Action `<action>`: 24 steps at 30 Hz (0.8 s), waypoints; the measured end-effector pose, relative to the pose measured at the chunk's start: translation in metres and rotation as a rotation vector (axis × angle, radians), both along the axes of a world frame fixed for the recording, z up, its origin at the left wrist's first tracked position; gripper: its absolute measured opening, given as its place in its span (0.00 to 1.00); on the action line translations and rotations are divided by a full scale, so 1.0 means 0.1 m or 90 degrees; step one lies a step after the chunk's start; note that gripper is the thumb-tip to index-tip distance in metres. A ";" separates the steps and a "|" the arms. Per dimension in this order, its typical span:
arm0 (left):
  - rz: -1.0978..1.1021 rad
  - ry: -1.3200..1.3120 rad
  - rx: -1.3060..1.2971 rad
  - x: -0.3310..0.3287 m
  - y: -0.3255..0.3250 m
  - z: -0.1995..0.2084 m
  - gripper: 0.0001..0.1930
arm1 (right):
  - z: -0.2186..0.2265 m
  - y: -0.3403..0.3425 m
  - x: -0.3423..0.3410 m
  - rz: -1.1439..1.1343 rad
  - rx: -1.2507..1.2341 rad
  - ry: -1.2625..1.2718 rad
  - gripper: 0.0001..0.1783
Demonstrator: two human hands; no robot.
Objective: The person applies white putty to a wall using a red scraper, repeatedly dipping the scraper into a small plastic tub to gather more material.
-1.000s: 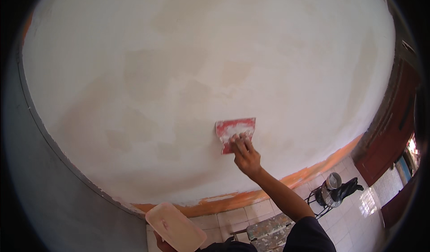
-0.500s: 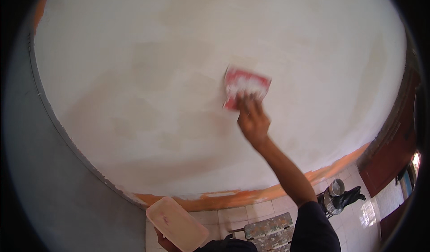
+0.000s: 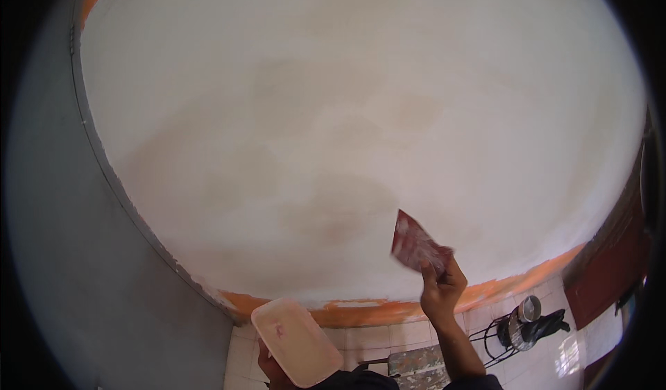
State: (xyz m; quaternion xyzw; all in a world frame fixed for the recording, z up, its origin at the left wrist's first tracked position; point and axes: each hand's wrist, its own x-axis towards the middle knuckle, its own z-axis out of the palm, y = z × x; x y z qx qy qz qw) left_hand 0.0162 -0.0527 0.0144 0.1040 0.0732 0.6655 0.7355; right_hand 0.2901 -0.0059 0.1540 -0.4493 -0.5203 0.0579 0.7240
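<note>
My right hand [image 3: 444, 294] is closed on the lower edge of a thin red putty spreader [image 3: 416, 243], its face smeared with white. Thumb and fingers pinch it, and it tilts up in front of the lower part of the wall [image 3: 347, 147]; whether it touches the wall I cannot tell. Low on the left, my left hand [image 3: 272, 370] grips the side of a pale pink rectangular tray [image 3: 261, 318], with most of its fingers hidden behind it. Cream-coloured paste seems to lie in the tray, with a small reddish mark. Darker, damp-looking patches spread over the whitish wall.
A grey wall or panel [image 3: 132, 272] borders the left side. Orange paint [image 3: 388, 314] shows along the wall's foot. Below stand a paint-spattered bench [image 3: 416, 362] and a black metal stand [image 3: 501, 334] with a pot [image 3: 529, 309] and black plastic [image 3: 548, 325] on tiled floor.
My right hand has come down and right, away from the wall's middle, turning the spreader so a darker face shows. The tray has shifted slightly right in view.
</note>
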 end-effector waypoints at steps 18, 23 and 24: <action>-0.069 0.071 -0.029 0.45 0.08 -0.12 0.33 | -0.15 -0.70 -0.22 0.221 -0.401 0.320 0.12; -0.057 0.045 -0.012 0.52 0.05 -0.13 0.29 | -0.07 -0.87 -0.27 0.131 -0.405 0.096 0.11; -0.047 0.075 -0.026 0.52 0.03 -0.19 0.28 | -0.09 -0.89 -0.28 0.129 -0.393 0.085 0.11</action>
